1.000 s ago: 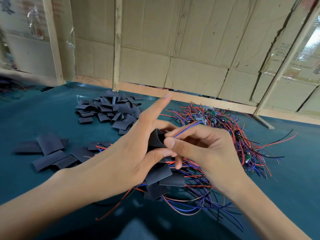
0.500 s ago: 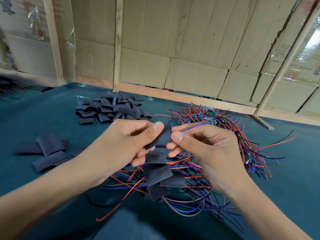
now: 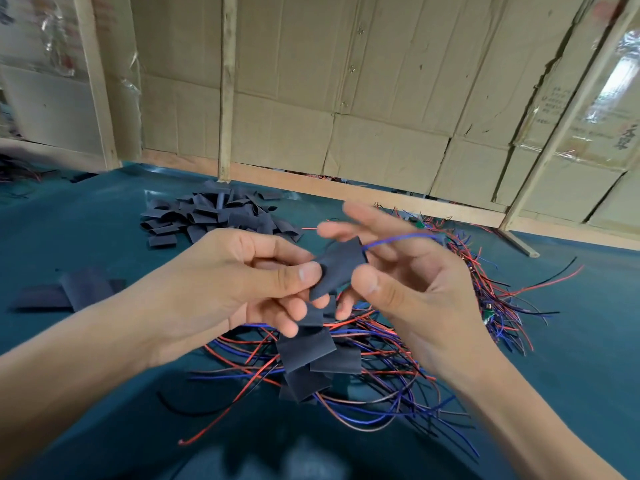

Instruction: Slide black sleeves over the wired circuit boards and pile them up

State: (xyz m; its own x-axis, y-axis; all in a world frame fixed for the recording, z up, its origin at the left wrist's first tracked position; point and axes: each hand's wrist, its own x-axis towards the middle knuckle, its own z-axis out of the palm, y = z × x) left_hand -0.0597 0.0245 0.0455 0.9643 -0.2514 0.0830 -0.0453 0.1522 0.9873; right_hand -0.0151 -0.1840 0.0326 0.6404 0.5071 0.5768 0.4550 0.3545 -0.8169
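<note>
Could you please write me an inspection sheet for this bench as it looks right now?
Surface: teal mat, dark shadow at the near edge.
Job's things: one sleeve held over a board, blue wire leaving its far end; sleeved pile under the hands; bare boards at right; empty sleeves heaped at the back.
Clutter: loose sleeves at left.
Hands: left hand pinches the sleeve; right hand open beside it, fingers spread.
Cables: red, blue and black wires tangled across the middle and right.
Surroundings: cardboard wall on wooden battens.
</note>
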